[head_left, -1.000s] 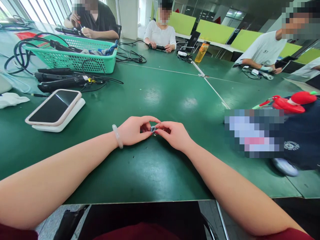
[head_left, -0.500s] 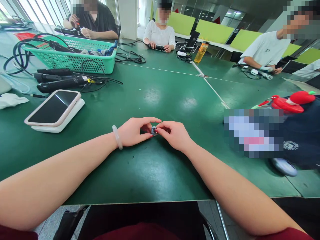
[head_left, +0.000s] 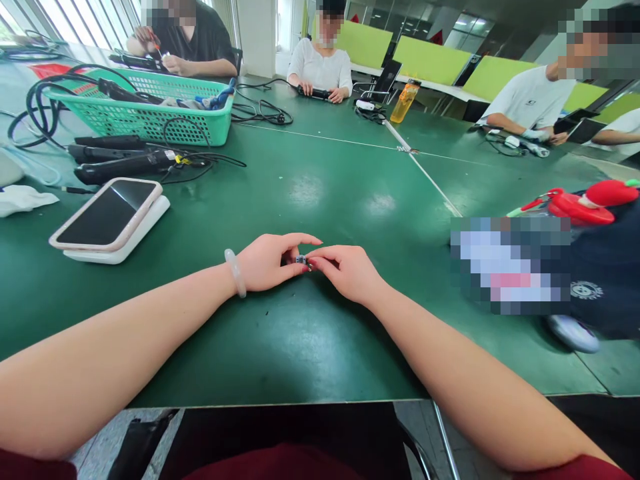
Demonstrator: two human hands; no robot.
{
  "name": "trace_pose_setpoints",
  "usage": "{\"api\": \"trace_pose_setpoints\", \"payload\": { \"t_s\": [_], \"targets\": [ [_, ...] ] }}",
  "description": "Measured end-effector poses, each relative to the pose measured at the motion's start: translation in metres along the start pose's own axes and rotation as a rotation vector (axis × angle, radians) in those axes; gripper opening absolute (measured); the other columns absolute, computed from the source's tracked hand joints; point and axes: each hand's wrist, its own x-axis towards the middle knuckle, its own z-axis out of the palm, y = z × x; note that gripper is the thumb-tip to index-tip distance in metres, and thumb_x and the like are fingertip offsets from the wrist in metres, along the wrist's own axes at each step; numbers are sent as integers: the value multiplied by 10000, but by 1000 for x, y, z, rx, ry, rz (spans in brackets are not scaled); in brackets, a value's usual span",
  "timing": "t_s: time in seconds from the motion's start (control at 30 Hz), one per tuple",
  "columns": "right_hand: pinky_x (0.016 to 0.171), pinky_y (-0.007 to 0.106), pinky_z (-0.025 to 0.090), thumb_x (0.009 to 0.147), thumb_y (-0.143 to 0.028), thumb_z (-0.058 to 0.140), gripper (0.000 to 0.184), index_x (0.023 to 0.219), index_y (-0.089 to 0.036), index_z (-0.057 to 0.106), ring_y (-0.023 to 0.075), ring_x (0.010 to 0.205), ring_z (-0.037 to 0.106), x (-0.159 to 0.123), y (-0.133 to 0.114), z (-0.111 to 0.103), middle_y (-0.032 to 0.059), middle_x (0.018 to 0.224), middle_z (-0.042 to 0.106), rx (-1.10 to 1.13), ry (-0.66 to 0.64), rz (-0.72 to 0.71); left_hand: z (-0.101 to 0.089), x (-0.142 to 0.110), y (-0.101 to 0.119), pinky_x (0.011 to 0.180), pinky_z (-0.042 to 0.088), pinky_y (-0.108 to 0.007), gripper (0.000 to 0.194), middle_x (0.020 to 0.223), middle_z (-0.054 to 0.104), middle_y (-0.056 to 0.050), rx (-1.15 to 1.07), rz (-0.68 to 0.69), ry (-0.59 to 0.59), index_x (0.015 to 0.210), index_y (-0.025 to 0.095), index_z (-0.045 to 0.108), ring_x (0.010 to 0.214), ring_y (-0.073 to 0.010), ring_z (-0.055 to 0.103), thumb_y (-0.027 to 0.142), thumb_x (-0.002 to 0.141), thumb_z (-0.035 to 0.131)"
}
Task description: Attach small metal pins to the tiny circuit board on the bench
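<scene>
While the L hand (head_left: 264, 264) has its index stretched out past the rest, the small grey part (head_left: 301, 259) sits btwn its thumb & curled fingers, clamped there over the green tbl (head_left: 310, 353). R hand (head_left: 354, 273) has thumb & index tips pinched on the part's R end; exact contact pts too small to tell.

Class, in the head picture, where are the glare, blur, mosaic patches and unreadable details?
Head view: pale glare on the green table, a light streak on the smartphone; the silvery oval object at right looks smeared; mosaic hides a patch left of the navy fabric; the tiny part between left hand and right hand is too small to identify.
</scene>
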Motion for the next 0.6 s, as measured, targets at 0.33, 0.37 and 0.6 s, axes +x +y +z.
{"api": "trace_pose_setpoints", "payload": {
  "t_s": [0.33,0.37,0.6],
  "targets": [
    [670,274,410,821,-214,622,84,843,-225,703,132,716,538,1,11,-1,17,805,617,-210,-34,95,-3,2,3,605,404,-257,290,622,511,33,-9,-50,77,1043,221,656,581,-125,472,239,804,493],
    [685,275,413,825,-200,617,90,841,-224,703,131,728,541,1,11,0,18,820,618,-214,-38,93,-3,2,4,607,403,-258,282,631,526,29,-6,-62,85,1030,218,664,585,-126,473,245,806,494],
    [680,273,407,836,-221,615,88,775,-212,678,134,740,539,2,8,-1,18,816,613,-228,-50,100,-1,4,0,637,417,-269,229,731,645,4,18,-126,70,933,222,707,641,-139,531,315,821,530]
  ]
}}
